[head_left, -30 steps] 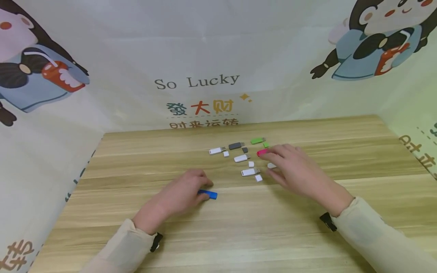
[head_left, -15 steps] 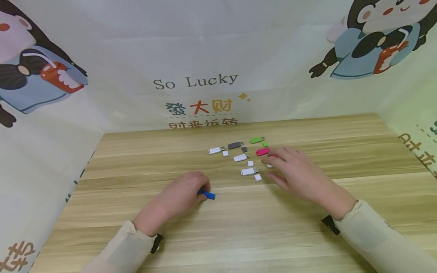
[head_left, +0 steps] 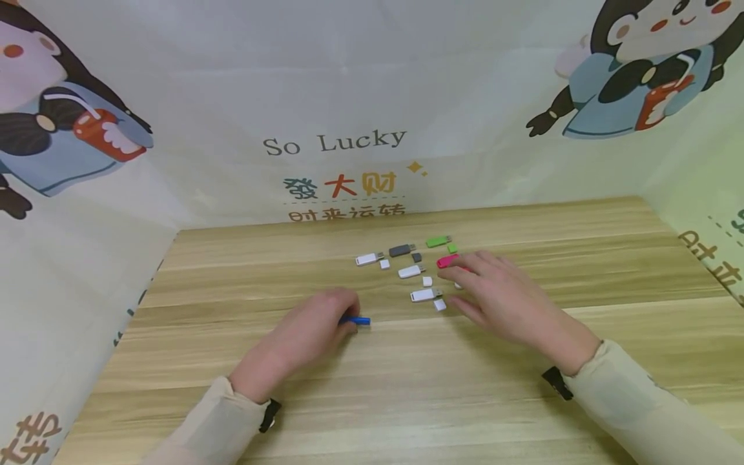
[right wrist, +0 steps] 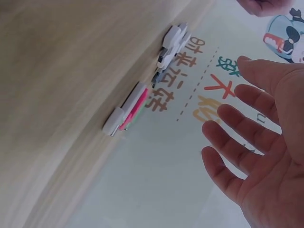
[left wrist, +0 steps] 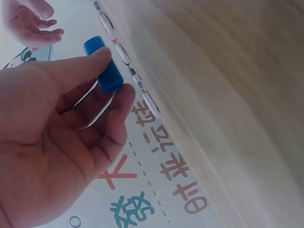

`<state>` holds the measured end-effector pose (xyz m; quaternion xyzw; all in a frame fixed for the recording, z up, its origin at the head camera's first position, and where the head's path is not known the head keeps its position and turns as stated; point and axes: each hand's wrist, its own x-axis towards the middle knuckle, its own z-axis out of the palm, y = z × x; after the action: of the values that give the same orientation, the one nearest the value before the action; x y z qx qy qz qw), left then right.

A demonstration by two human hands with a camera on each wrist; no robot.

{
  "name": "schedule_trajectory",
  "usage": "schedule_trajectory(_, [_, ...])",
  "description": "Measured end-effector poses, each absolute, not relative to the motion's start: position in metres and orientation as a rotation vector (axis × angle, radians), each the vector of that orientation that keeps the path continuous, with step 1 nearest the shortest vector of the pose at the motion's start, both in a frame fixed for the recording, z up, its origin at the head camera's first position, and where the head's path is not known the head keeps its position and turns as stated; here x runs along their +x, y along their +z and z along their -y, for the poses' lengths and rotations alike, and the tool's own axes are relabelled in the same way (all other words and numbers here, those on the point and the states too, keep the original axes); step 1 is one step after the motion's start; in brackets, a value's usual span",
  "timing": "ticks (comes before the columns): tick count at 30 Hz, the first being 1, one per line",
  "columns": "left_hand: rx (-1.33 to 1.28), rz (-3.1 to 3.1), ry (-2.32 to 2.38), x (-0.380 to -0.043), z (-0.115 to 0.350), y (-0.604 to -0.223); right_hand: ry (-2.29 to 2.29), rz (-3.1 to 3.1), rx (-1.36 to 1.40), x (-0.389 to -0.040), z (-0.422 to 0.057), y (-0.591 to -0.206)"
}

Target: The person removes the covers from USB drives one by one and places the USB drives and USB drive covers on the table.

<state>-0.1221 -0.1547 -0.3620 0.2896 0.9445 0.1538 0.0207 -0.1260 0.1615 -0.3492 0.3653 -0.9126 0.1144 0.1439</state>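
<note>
My left hand (head_left: 305, 336) pinches a blue USB stick (left wrist: 111, 78) between thumb and fingers, low over the table. In the head view only the end of the stick shows past the fingertips. My right hand (head_left: 506, 290) hovers over the right side of a group of USB sticks, holding nothing; its fingers are spread and relaxed in the right wrist view. Beneath its fingertips lies a pink USB stick (head_left: 446, 261), partly hidden. A white stick (head_left: 423, 296) with its metal plug bare lies left of the thumb, its white cap (head_left: 440, 305) beside it.
Farther back lie a green stick (head_left: 437, 242) with its green cap (head_left: 452, 248), a dark grey stick (head_left: 400, 250) with its cap (head_left: 416, 257), and white sticks (head_left: 367, 259) with loose caps. Behind the wooden table (head_left: 244, 271) hangs a printed cloth (head_left: 232, 129).
My left hand has taken the blue stick into a pinch and raised it slightly, turning it more edge-on. My right hand has shifted only a little above the sticks.
</note>
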Motion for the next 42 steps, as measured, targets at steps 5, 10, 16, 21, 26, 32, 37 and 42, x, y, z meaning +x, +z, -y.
schedule_trajectory(5, [0.924, -2.978, 0.530, -0.124, 0.152, -0.356, 0.340, 2.618, 1.057, -0.127, -0.159, -0.346])
schedule_trajectory(10, [0.946, -3.012, 0.539, -0.127, 0.145, -0.351, 0.344, 2.604, 1.059, -0.129, -0.156, -0.343])
schedule_trajectory(16, [0.990, -3.064, 0.523, -0.132, 0.134, -0.345, 0.334, 2.578, 1.060, -0.131, -0.152, -0.340])
schedule_trajectory(21, [1.006, -3.103, 0.519, -0.137, 0.123, -0.341, 0.326, 2.567, 1.044, -0.135, -0.146, -0.336])
schedule_trajectory(26, [1.005, -3.125, 0.502, -0.143, 0.112, -0.337, 0.325, 2.579, 1.035, -0.140, -0.139, -0.330])
schedule_trajectory(32, [1.030, -3.158, 0.525, -0.148, 0.100, -0.334, 0.335, 2.568, 1.039, -0.147, -0.131, -0.325])
schedule_trajectory(37, [1.069, -3.179, 0.565, -0.153, 0.092, -0.331, 0.341, 2.541, 1.040, -0.153, -0.129, -0.324])
schedule_trajectory(42, [1.114, -3.209, 0.593, -0.157, 0.086, -0.330, 0.341, 2.503, 1.041, -0.158, -0.127, -0.326])
